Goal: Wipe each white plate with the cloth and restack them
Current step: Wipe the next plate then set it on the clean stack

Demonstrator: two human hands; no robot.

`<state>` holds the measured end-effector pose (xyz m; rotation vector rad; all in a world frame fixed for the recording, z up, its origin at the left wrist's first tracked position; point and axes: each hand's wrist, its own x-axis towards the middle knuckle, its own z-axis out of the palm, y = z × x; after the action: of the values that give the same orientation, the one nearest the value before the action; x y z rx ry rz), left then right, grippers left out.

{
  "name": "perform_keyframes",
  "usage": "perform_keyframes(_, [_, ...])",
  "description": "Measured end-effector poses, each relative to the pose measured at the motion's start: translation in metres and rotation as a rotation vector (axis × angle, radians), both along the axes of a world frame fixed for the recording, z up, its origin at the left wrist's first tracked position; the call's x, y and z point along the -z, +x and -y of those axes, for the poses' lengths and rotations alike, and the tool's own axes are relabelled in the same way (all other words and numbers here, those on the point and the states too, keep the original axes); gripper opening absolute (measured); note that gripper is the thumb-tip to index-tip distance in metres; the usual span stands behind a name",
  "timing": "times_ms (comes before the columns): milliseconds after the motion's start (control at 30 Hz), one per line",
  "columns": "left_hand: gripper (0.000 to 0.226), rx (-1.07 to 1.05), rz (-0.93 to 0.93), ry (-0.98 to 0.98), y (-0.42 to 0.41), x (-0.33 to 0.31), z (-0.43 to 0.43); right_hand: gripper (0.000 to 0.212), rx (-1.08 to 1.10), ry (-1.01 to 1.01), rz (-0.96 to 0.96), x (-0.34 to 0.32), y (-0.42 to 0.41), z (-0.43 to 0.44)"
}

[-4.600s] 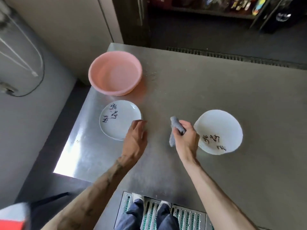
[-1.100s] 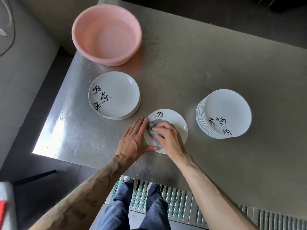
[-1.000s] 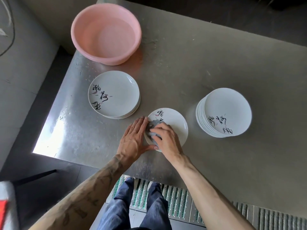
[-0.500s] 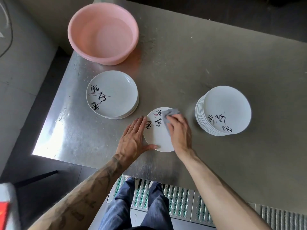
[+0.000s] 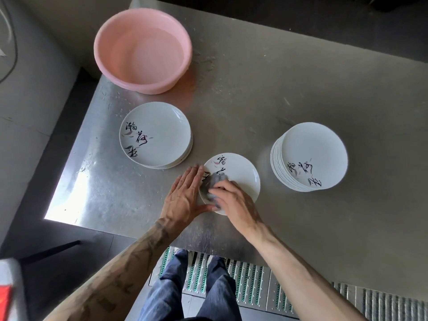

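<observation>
The left stack (image 5: 155, 135) lies at ten o'clock from the plate (image 5: 243, 174) we are wiping. Our left hand (image 5: 185, 195), fingers straight and together, braces its nine o'clock rim. Our right hand (image 5: 236, 205) curls round the bunched cloth (image 5: 214, 183), pressing it just inside that rim. Next, we judge, the plate goes leftward; the right stack (image 5: 310, 156) waits at two o'clock

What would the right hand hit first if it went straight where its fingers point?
Probably the left hand. The right hand, holding the cloth on the plate, points far-left. The left hand's fingers lie at the plate's left rim, close in that line and seemingly at the same height.
</observation>
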<state>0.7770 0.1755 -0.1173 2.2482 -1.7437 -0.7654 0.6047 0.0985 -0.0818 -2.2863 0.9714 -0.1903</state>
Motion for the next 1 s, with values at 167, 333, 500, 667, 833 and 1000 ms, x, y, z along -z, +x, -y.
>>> perform_keyframes(167, [0.131,-0.022,-0.010,-0.003,0.000,-0.002,-0.001,0.036,0.135,-0.229,-0.145,-0.001,-0.011,0.054])
perform_keyframes(333, [0.130,-0.026,-0.005,-0.007,-0.001,-0.003,-0.001,0.040,0.208,-0.250,-0.213,0.001,-0.035,0.033])
perform_keyframes(500, [0.130,-0.021,-0.002,0.008,-0.002,-0.006,0.001,0.034,0.170,-0.233,-0.220,-0.002,-0.039,0.052])
perform_keyframes(667, [0.131,-0.026,0.009,0.030,-0.003,-0.007,0.002,0.030,0.251,-0.108,-0.142,-0.004,-0.029,0.019])
perform_keyframes(833, [0.133,-0.025,0.010,0.039,-0.004,-0.008,0.004,0.029,0.140,-0.001,-0.047,-0.003,-0.009,0.020])
perform_keyframes(1000, [0.134,-0.030,0.000,0.040,-0.004,-0.011,0.004,0.029,-0.032,0.083,-0.034,-0.002,-0.017,0.003])
